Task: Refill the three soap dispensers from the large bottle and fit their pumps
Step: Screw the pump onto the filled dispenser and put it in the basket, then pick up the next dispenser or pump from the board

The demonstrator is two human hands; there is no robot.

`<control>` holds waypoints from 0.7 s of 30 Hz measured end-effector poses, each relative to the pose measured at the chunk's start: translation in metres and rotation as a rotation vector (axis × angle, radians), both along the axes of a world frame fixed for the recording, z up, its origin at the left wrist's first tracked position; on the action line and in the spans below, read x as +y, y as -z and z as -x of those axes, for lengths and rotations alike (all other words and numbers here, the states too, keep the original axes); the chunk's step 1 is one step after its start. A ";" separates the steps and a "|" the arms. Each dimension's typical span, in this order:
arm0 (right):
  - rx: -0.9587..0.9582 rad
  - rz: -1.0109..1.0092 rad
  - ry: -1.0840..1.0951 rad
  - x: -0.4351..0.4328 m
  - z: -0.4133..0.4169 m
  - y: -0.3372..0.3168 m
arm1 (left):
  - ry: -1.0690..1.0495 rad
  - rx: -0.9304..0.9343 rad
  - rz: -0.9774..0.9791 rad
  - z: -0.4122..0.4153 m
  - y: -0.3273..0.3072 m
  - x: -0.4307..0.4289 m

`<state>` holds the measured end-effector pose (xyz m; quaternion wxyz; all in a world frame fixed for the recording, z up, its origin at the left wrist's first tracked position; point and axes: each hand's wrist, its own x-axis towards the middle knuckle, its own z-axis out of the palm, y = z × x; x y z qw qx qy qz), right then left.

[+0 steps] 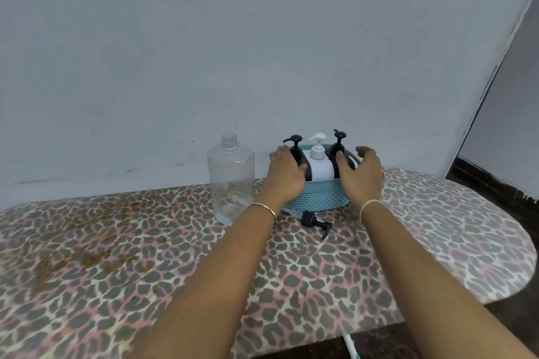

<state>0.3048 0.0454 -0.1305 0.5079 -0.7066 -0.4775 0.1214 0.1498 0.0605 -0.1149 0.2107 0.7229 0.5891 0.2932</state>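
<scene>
So everything is sitting on what looks like an ironing board [437, 227] with a pink-and-grey leopard-print cover; brownish stains [96, 253] are showing across its left part; a pale blue-grey wall [204, 52] is filling the upper frame; a dark doorway [501, 114] is opening at the far right.

The teal basket [316, 198] is standing at the back of the board, right of centre, holding all three dispensers; the left black dispenser [296, 148], the white dispenser [319, 166] and the right black dispenser [338, 144] are standing upright with pumps on. The left hand [287, 175] is lying over the basket's left side, thumb by the left black dispenser; the right hand [361, 175] is spreading over the right side, thumb against the right black dispenser; the hands are apart, with fingers fairly straight. The large clear bottle [232, 178] is standing uncapped just left of the left hand, looking almost empty; a loose black pump [313, 220] is lying on the cover in front of the basket, between the two wrists.

The hands are covering both black dispenser bodies; I can't tell if the right fingers are actually touching the rim; the pump's tube is partly hiding behind the left wrist.
</scene>
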 end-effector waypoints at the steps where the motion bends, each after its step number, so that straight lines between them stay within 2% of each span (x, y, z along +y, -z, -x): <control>1: 0.112 -0.062 0.000 -0.009 0.002 0.006 | 0.011 -0.036 -0.029 0.001 0.004 -0.009; 4: 0.257 -0.135 0.019 -0.038 0.010 0.027 | 0.011 -0.064 -0.093 0.004 0.021 -0.039; 7: 0.203 -0.098 0.007 -0.061 0.018 0.048 | 0.015 -0.068 -0.145 0.013 0.039 -0.071; 11: -0.013 0.073 -0.139 -0.075 0.026 0.067 | -0.016 -0.018 -0.168 0.033 0.057 -0.103; 14: -0.228 0.233 -0.238 -0.075 0.035 0.071 | -0.063 0.013 -0.112 0.048 0.065 -0.123; 18: -0.405 0.338 -0.229 -0.072 0.047 0.066 | -0.082 0.234 -0.046 0.070 0.077 -0.134; 21: -0.457 0.349 -0.196 -0.073 0.052 0.061 | -0.056 0.322 0.031 0.084 0.080 -0.134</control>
